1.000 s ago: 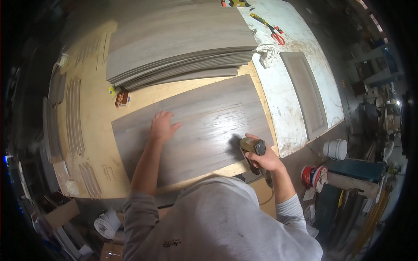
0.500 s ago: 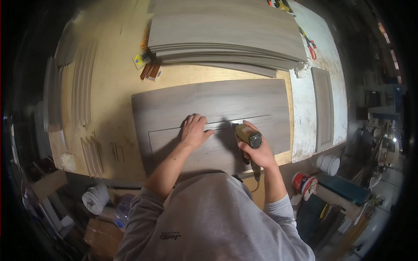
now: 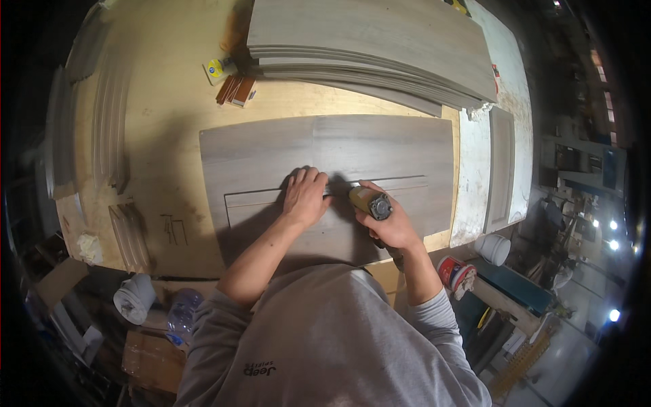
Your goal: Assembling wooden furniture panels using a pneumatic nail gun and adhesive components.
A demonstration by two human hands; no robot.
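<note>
A grey-brown wood-look panel [image 3: 380,146] lies flat on the table. Across it runs a long narrow trim strip [image 3: 258,199], and a short piece [image 3: 228,216] meets its left end at a corner. My left hand [image 3: 305,198] bears down on the strip, its bent fingers over the far edge and the thumb on the near side. Just to the right, my right hand [image 3: 388,222] grips a nail gun [image 3: 369,202] with a black round end cap. The gun's nose is over the strip close to my left thumb; its tip is hidden.
Behind the panel rises a stack of similar panels [image 3: 366,34]. Grooved strips [image 3: 129,237] lie at the left, with small brown blocks [image 3: 236,90] and a yellow-labelled roll [image 3: 215,68] nearer the stack. A framed panel [image 3: 500,169] lies right. Buckets [image 3: 456,273] stand below the table.
The nail gun has shifted left along the strip, closer to my left hand. My left hand remains on the strip, with its fingers drawn closer together. The whole view has shifted slightly.
</note>
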